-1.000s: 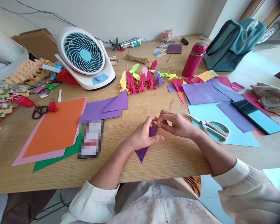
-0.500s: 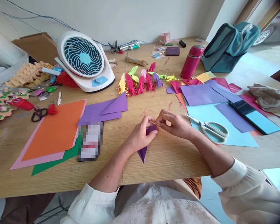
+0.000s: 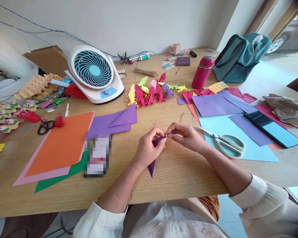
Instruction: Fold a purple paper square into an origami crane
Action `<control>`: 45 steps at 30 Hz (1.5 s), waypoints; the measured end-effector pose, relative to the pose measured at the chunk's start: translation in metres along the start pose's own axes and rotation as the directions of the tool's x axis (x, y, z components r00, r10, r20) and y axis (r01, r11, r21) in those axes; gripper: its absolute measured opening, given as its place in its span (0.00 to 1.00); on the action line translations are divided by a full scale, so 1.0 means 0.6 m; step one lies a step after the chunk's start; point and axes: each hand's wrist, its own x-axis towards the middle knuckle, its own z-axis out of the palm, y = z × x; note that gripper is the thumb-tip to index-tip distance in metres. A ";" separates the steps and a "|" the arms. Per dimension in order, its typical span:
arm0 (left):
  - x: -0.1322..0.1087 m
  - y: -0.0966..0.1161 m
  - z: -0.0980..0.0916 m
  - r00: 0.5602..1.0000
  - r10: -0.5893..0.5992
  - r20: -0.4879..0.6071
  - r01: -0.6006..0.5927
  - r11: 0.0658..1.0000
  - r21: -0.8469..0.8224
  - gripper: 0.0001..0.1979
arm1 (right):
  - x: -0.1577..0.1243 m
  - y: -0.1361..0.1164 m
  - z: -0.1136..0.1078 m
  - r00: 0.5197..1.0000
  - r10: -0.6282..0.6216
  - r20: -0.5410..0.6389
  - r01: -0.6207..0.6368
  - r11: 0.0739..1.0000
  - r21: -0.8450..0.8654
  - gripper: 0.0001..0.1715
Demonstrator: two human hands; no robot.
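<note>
Between my hands is a narrow piece of folded purple paper (image 3: 151, 169), its lower point hanging out below my left wrist. My left hand (image 3: 149, 147) is closed around its middle, thumb and fingers pinching near the upper end. At that upper tip, the thumb and forefinger of my right hand (image 3: 182, 135) pinch the paper, close to the left fingertips. Part of the folded paper is hidden behind my left hand. White-handled scissors (image 3: 229, 145) lie to the right on light blue paper (image 3: 258, 154). Purple sheets (image 3: 109, 122) lie to the left.
A white fan (image 3: 96, 76) stands at the back left. Folded paper flowers (image 3: 150, 94) lie mid-table. Orange paper (image 3: 62, 142) and a phone (image 3: 97, 155) are at left. A red flask (image 3: 203, 72), a teal bag (image 3: 238, 59) and another phone (image 3: 273, 128) are at right.
The camera view has tilted, so everything sits slightly lower. Both hands keep their pinch on the purple paper with little visible movement. Part of another person now shows at the far left edge.
</note>
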 end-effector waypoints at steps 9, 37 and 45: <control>-0.006 -0.007 0.005 0.989 0.141 -0.052 -0.134 0.985 0.109 0.06 | 0.001 0.011 0.009 1.000 0.020 -0.017 -0.018 0.993 0.113 0.14; -0.009 0.002 0.006 0.973 0.191 -0.126 -0.166 0.969 0.182 0.05 | -0.002 0.005 0.018 0.998 -0.020 -0.056 0.028 0.988 0.153 0.13; -0.009 0.001 0.006 0.975 0.186 -0.121 -0.162 0.969 0.186 0.04 | -0.002 0.013 0.016 0.999 -0.018 -0.033 0.024 0.981 0.192 0.12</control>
